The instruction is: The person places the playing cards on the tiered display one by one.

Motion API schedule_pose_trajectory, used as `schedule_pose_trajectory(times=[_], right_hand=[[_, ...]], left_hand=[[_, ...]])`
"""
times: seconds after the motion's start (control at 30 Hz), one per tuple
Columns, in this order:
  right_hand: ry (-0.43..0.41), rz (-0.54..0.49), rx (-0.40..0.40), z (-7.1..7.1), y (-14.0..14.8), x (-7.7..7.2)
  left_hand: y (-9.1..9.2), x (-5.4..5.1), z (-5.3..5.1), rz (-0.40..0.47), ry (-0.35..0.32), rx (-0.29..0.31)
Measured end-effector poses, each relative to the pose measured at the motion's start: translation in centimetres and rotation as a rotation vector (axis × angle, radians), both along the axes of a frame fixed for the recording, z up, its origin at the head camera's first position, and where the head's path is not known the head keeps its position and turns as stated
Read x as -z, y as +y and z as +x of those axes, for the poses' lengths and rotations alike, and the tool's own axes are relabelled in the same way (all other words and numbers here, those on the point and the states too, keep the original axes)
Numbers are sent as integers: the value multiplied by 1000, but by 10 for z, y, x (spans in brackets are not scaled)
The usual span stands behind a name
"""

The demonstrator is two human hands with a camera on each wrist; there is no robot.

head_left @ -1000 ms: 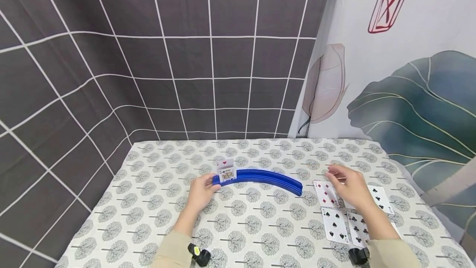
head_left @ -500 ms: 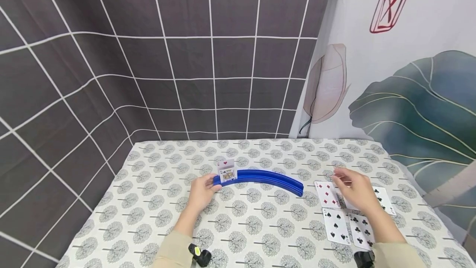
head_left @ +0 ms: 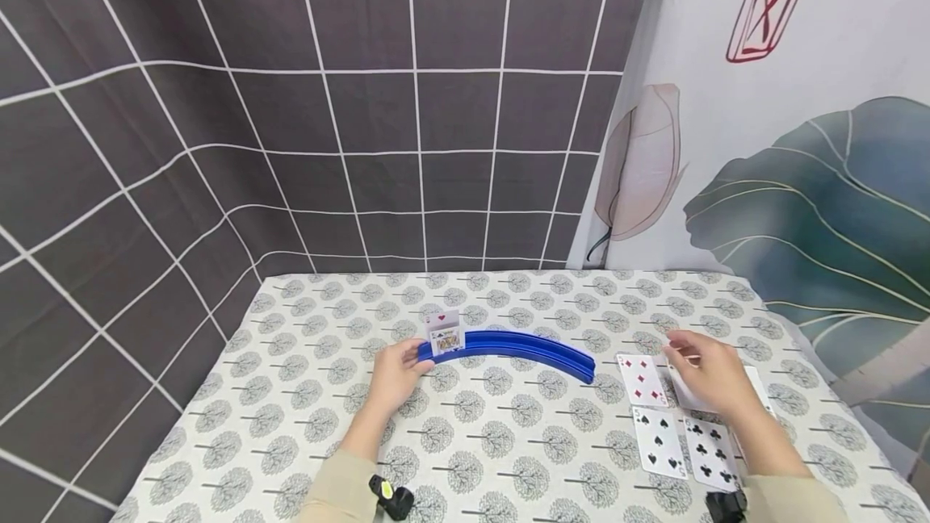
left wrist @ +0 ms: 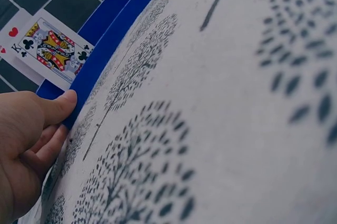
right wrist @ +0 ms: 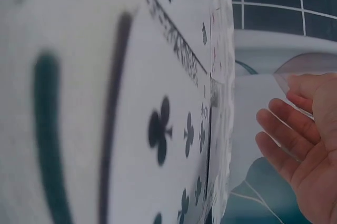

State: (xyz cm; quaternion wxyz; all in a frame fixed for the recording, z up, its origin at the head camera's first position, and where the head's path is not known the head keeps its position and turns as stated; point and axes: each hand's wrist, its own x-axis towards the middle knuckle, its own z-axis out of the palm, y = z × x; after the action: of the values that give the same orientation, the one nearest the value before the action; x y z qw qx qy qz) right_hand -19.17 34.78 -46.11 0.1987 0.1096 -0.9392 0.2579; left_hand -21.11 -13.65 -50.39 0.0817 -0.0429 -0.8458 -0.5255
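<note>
My left hand grips the left end of a curved blue playing card holder. In the left wrist view, its thumb lies on the front of the holder. Two cards stand in the slot near that hand: a king of clubs in front and a hearts card behind it, partly covered. Over the cards at the right hovers my right hand, its fingers loosely bent and holding nothing in the right wrist view. It hides part of a card below it.
Beside the right hand lie a red diamonds card, a five of spades and a six of clubs, face up. A further card is mostly covered. The patterned tablecloth extends towards grey checked curtain behind.
My right hand has shifted to the right above the cards, covering more of the clubs card at the far right. The left hand still grips the holder.
</note>
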Motion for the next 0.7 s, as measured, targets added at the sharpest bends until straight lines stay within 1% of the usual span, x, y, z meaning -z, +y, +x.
schedule_pose_trajectory(times=[0.13, 0.23, 0.5, 0.7], right_hand=[[-28, 11, 5, 2, 3, -2], [-68, 20, 17, 4, 6, -4], [-154, 51, 37, 6, 17, -1], [-190, 80, 50, 8, 27, 1]], left_hand=[[0, 0, 0, -7, -9, -3], [1, 0, 0, -2, -18, -7], [0, -1, 1, -13, 7, -8], [0, -1, 1, -14, 20, -2]])
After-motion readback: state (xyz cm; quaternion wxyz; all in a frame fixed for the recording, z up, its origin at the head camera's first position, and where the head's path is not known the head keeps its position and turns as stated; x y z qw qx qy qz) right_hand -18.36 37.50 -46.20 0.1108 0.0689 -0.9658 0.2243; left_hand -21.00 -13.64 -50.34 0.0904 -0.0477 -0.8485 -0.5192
